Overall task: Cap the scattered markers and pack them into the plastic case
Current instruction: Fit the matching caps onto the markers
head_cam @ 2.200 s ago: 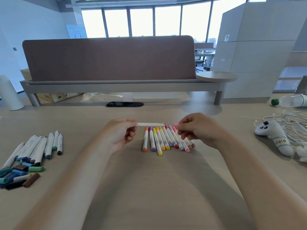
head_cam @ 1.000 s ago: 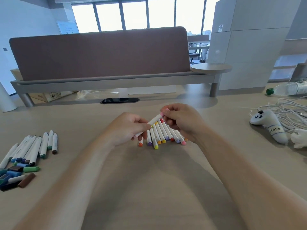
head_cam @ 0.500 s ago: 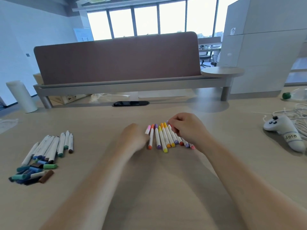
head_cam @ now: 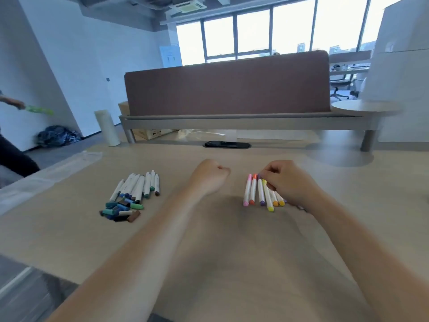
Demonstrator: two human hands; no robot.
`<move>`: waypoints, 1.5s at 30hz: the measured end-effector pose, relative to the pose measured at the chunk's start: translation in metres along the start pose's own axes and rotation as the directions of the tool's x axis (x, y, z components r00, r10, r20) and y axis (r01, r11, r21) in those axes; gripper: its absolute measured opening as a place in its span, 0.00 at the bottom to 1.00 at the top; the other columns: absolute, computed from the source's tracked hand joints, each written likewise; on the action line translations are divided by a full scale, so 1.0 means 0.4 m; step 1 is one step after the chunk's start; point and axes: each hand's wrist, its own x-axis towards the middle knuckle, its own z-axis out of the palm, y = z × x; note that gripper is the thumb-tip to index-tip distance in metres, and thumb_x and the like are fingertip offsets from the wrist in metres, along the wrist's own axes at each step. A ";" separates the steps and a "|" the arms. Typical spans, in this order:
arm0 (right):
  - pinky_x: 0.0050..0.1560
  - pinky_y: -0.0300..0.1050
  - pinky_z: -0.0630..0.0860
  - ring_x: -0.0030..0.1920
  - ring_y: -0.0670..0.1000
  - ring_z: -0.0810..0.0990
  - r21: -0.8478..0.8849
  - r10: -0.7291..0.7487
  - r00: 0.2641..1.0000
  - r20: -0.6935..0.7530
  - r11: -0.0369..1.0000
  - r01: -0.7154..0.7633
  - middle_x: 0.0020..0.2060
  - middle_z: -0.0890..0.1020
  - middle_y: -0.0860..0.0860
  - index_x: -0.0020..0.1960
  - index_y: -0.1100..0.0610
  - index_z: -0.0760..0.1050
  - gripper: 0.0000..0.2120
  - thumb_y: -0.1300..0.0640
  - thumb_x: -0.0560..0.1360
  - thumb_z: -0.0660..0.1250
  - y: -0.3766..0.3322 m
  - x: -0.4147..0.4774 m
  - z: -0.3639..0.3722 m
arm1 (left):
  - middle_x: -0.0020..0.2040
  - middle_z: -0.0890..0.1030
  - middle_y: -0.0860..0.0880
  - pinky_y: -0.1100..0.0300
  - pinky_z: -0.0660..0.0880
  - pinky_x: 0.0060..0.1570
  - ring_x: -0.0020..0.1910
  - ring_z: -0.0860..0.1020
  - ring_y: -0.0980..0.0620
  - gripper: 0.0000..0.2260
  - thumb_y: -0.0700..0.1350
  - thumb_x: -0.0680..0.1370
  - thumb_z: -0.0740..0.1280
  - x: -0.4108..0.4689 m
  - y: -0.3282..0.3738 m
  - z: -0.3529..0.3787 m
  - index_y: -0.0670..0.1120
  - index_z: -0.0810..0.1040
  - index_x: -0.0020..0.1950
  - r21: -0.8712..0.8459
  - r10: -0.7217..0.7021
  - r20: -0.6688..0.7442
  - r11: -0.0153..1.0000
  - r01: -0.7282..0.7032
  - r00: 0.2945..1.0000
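Observation:
A row of capped markers (head_cam: 260, 192) lies side by side on the wooden desk, with pink, orange, purple and yellow caps showing. My right hand (head_cam: 286, 182) rests on the right part of this row, fingers curled over the markers' far ends, hiding several. My left hand (head_cam: 210, 176) hovers left of the row as a loose fist with nothing in it. Further left lies a bunch of uncapped white markers (head_cam: 139, 185), and just in front of them a heap of loose caps (head_cam: 120, 210) in blue, green, black and brown. A clear plastic case (head_cam: 53, 174) lies at the desk's left edge.
A brown divider panel (head_cam: 227, 88) on a grey rail closes off the desk's far side, with a black cable port (head_cam: 226, 144) before it. A white roll (head_cam: 107, 127) stands at the back left. A person's arm (head_cam: 11, 103) is at the far left.
The pink marker that both hands held now lies at the left end of the row. My left hand has let go and drawn away to the left. The view has swung left.

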 end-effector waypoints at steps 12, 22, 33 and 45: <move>0.36 0.46 0.74 0.33 0.51 0.78 -0.015 -0.156 0.967 0.200 0.987 0.162 0.33 0.83 0.52 0.42 0.56 0.81 0.12 0.51 0.79 0.64 -0.311 0.064 0.283 | 0.37 0.78 0.46 0.61 0.65 0.32 0.30 0.69 0.50 0.14 0.46 0.76 0.64 -0.071 -0.224 -0.342 0.35 0.80 0.47 -0.140 -0.098 -0.163 0.987 0.076 0.982; 0.33 0.46 0.72 0.30 0.53 0.71 -0.234 -0.029 0.962 0.270 0.968 0.095 0.31 0.79 0.59 0.41 0.66 0.80 0.10 0.60 0.69 0.64 -0.394 0.213 0.567 | 0.40 0.80 0.44 0.60 0.67 0.32 0.33 0.71 0.51 0.14 0.48 0.78 0.64 -0.014 -0.429 -0.439 0.37 0.81 0.49 -0.111 -0.118 -0.157 0.989 0.102 0.980; 0.34 0.44 0.67 0.40 0.55 0.75 -0.617 0.139 0.930 0.340 0.779 0.109 0.34 0.73 0.55 0.37 0.60 0.72 0.08 0.61 0.74 0.67 -0.447 0.243 0.609 | 0.39 0.81 0.49 0.60 0.69 0.32 0.33 0.73 0.51 0.11 0.48 0.80 0.63 -0.004 -0.479 -0.443 0.43 0.81 0.48 -0.098 -0.100 -0.088 0.991 0.091 0.991; 0.28 0.40 0.65 0.30 0.54 0.73 -0.017 0.115 0.771 0.626 0.991 -0.134 0.35 0.76 0.61 0.48 0.67 0.77 0.07 0.65 0.72 0.65 -0.410 0.170 0.467 | 0.42 0.82 0.45 0.61 0.70 0.35 0.35 0.75 0.53 0.08 0.43 0.78 0.66 -0.091 -0.489 -0.474 0.40 0.83 0.47 -0.041 -0.093 -0.117 0.995 0.089 0.989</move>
